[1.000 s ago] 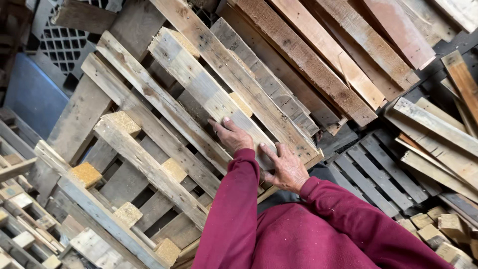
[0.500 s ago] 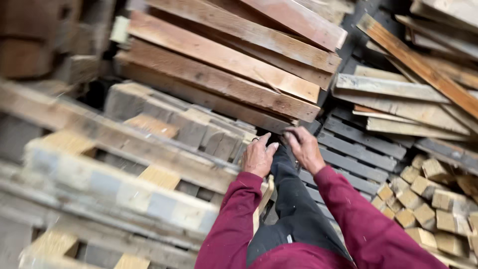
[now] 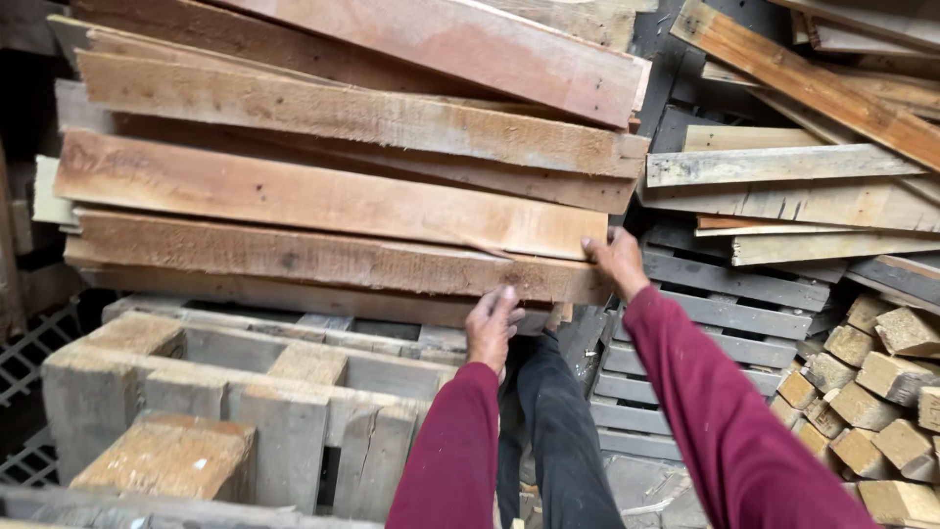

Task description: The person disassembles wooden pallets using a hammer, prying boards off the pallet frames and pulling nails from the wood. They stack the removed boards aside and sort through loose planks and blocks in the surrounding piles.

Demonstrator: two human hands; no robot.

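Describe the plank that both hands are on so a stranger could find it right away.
Start at the plank stack filling the upper left. Go down to its lowest full-length plank, just above the grey pallet. Unlike its neighbours, its right end has the left hand beneath and the right hand at the end.
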